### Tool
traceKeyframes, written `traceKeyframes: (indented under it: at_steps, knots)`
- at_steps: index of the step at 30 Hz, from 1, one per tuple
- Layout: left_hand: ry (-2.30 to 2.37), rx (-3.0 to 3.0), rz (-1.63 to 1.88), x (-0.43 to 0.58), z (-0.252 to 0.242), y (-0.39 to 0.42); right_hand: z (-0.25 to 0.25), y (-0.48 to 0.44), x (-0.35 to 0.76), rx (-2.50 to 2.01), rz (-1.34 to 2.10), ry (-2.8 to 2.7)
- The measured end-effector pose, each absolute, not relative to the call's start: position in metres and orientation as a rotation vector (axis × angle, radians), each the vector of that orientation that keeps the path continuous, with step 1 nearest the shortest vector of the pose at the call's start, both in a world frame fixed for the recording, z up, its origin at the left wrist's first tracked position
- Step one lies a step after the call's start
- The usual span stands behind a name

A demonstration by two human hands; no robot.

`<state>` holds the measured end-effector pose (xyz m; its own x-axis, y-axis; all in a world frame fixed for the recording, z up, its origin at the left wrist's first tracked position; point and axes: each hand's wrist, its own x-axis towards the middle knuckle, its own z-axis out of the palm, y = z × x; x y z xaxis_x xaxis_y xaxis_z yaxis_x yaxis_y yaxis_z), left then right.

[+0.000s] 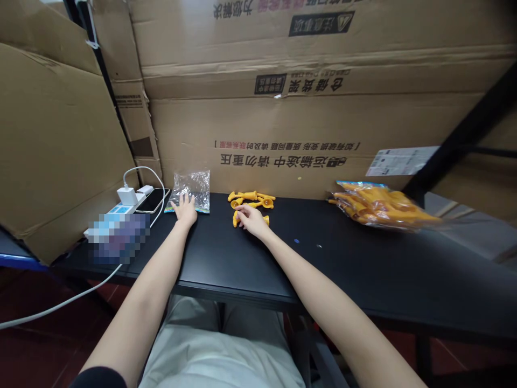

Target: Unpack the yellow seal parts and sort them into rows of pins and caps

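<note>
Your left grip (186, 209) lies open on the bag (194, 188), probably thin and slippery; your right grip (250, 218) curls over yellow pegs (252, 198), closure unclear. They look light and stiff: pinch a stem.

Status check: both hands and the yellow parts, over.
Left hand flat on clear bag. Right hand on loose yellow parts, grip unclear. Filled bag apart, far right.
</note>
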<state>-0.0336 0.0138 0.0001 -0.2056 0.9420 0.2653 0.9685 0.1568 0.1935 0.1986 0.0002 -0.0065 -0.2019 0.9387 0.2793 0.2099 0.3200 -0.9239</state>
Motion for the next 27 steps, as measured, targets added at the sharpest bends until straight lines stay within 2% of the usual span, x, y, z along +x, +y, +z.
traceKeyframes:
  at_steps: [13, 23, 27]
  knots:
    - [-2.135, -1.889, -0.164, -0.092, 0.009, 0.041, -0.023, 0.023, 0.209, -1.07, 0.828, -1.753]
    - [-2.561, -1.926, 0.319, -0.092, 0.042, 0.055, -0.023, 0.023, 0.21, -1.082, 0.774, -1.824]
    - [-2.508, -2.191, 0.383, -0.081, 0.054, 0.053, -0.022, 0.022, 0.21, -1.087, 0.765, -1.827]
